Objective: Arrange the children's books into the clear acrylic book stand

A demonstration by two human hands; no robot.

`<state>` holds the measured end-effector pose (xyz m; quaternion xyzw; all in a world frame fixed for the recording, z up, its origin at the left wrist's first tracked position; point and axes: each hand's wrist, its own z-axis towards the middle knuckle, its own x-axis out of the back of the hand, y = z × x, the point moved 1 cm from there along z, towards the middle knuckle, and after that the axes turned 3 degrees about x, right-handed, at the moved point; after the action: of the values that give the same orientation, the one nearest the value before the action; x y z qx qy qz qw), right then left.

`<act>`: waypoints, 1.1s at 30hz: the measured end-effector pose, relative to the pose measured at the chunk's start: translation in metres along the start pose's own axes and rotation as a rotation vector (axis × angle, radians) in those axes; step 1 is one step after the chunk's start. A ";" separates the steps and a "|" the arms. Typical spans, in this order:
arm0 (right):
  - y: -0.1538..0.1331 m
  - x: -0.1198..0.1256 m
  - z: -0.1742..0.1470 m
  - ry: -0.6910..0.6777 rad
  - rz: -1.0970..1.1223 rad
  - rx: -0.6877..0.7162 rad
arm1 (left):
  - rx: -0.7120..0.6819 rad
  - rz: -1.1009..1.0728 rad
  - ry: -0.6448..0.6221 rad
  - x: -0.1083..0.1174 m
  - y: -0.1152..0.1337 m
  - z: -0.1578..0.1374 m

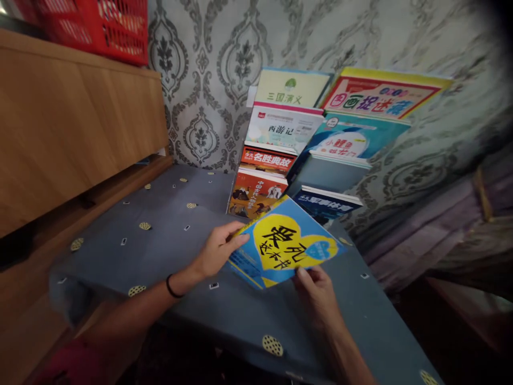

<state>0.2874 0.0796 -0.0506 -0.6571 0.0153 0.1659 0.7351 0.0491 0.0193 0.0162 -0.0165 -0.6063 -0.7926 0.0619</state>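
Observation:
A blue book (248, 251) with a large yellow heart and black Chinese characters on its cover is held tilted above the table. My left hand (218, 246) pinches its left edge, thumb on the cover, and a dark band circles that wrist. At the near edge, my right hand (316, 291) grips the same book with its thumb on top and its fingers mostly hidden beneath. Just behind stand two columns of books in stepped tiers; an orange-red book (256, 192) and a dark blue book (326, 206) are the lowest. The book in my hands overlaps the orange-red one in view.
A grey-blue patterned cloth (168, 214) covers the table. To the left is a wooden cabinet (80, 123) with a red plastic basket (120, 32) on top. Patterned wallpaper rises behind the books, and a purplish curtain (436, 224) hangs at the right.

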 end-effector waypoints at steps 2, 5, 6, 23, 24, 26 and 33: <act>-0.001 -0.013 0.002 -0.079 -0.015 -0.067 | 0.127 -0.240 -0.016 0.002 -0.008 0.004; -0.003 -0.034 0.003 -0.161 0.007 -0.178 | 0.332 -0.457 0.008 0.004 -0.028 0.003; -0.003 -0.040 0.003 -0.177 0.024 -0.216 | 0.399 -0.503 0.018 0.005 -0.036 0.002; 0.040 -0.054 0.036 -0.264 -0.002 -0.215 | 0.295 -0.140 0.080 0.012 -0.107 0.029; 0.042 -0.053 0.036 -0.256 0.002 -0.222 | 0.288 -0.122 0.073 0.012 -0.111 0.031; 0.044 -0.052 0.036 -0.232 0.003 -0.232 | 0.255 -0.053 0.074 0.012 -0.115 0.033; 0.041 -0.052 0.037 -0.188 0.070 -0.240 | 0.201 0.107 0.046 0.008 -0.100 0.037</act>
<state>0.2208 0.1075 -0.0723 -0.7209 -0.0506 0.2526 0.6434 0.0276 0.0799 -0.0690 -0.0247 -0.6795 -0.7234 0.1194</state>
